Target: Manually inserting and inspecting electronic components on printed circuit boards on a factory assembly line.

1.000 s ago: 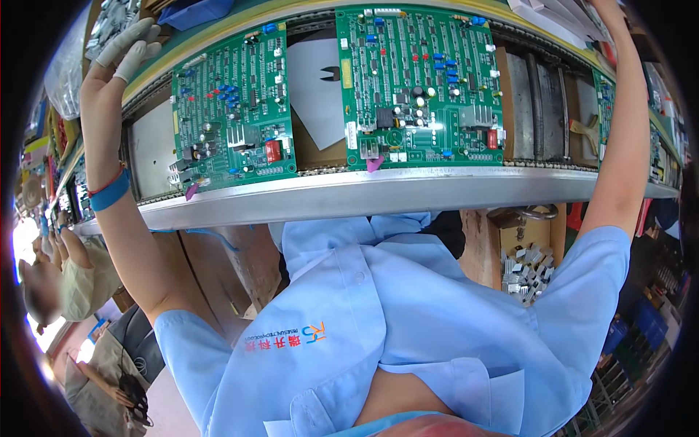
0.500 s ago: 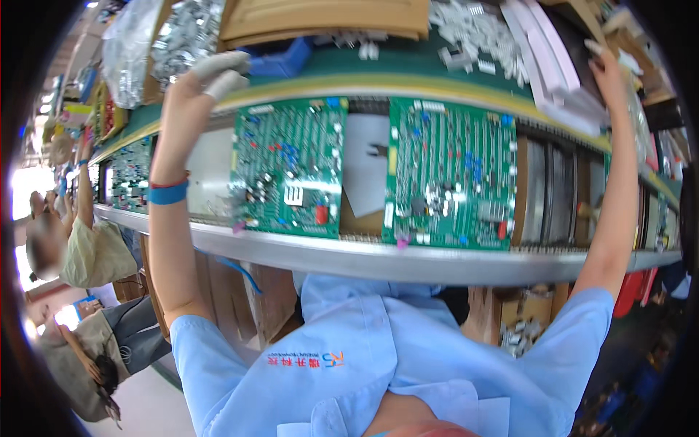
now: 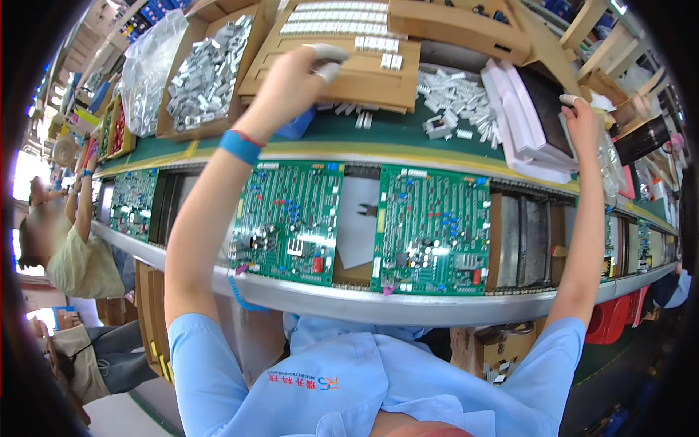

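Observation:
My left hand (image 3: 291, 81), with white covers on its fingertips and a blue band at the wrist, reaches over a brown cardboard sheet (image 3: 364, 87) bearing rows of small white parts (image 3: 336, 22). Its thumb and finger are apart, with nothing visible between them. My right hand (image 3: 580, 124), fingertips also covered, is at a black-faced panel (image 3: 542, 109) beside white foam strips (image 3: 518, 120). Those fingers are drawn together; anything between them is too small to make out. Two green circuit boards (image 3: 290, 218), (image 3: 433, 229) lie in front of me on the rail line.
A carton of grey metal parts (image 3: 207, 80) stands at the far left. Loose white parts (image 3: 455, 102) lie on the green bench, near a blue tray (image 3: 297, 125). A metal rail (image 3: 349, 306) borders the line in front of me. Another person (image 3: 84, 251) works at the left.
My left hand has moved right and farther away, from near the blue tray to over the cardboard. My right fingers have drawn together. The view has tilted, so the boards appear lower.

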Tool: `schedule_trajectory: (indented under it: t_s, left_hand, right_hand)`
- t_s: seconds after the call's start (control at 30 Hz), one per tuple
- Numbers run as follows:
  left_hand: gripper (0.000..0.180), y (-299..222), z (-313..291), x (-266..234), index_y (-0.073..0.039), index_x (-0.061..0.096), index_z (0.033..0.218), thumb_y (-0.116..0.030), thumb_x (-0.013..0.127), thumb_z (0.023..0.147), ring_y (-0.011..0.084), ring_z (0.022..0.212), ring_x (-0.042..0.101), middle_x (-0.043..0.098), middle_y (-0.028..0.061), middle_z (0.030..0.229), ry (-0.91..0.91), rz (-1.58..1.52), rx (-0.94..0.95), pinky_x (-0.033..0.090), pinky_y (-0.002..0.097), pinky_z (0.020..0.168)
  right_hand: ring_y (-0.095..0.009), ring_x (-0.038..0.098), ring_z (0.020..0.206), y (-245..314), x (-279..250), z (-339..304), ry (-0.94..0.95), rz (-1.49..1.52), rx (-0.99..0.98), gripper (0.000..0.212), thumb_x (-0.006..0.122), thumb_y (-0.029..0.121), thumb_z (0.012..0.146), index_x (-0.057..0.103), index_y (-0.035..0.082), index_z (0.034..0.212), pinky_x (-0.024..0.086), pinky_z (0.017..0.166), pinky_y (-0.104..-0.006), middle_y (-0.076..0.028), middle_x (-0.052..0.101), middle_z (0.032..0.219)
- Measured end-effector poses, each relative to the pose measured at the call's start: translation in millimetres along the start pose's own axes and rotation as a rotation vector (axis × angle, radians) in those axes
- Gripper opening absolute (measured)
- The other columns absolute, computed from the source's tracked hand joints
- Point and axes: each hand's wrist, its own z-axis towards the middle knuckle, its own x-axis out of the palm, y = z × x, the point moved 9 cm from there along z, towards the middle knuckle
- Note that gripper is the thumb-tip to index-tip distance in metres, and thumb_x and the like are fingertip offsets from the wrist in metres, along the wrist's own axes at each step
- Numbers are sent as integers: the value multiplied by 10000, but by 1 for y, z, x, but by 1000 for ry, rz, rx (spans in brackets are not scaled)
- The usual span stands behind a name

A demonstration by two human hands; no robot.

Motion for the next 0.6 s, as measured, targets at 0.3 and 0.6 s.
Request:
schedule_trajectory:
  t_s: [0.3, 0.6]
  left_hand:
    - [315, -44, 22, 74, -166, 618, 1199, -147, 538, 895, 303, 858, 630, 630, 107, 940, 92, 582, 337, 522, 417, 732]
    - [164, -47, 47, 91, -91, 676, 967, -159, 587, 847, 282, 839, 669, 667, 104, 859, 82, 645, 301, 536, 384, 679]
  right_hand:
    - [-265, 659, 841, 200, -27, 87, -134, 118, -339, 254, 645, 144, 854, 659, 154, 1107, 510, 735, -308, -98, 688, 981]
    - [-350, 642, 985, 189, 149, 245, 493, 55, -416, 354, 655, 94, 718, 698, 86, 1069, 499, 875, -389, -195, 672, 1068]
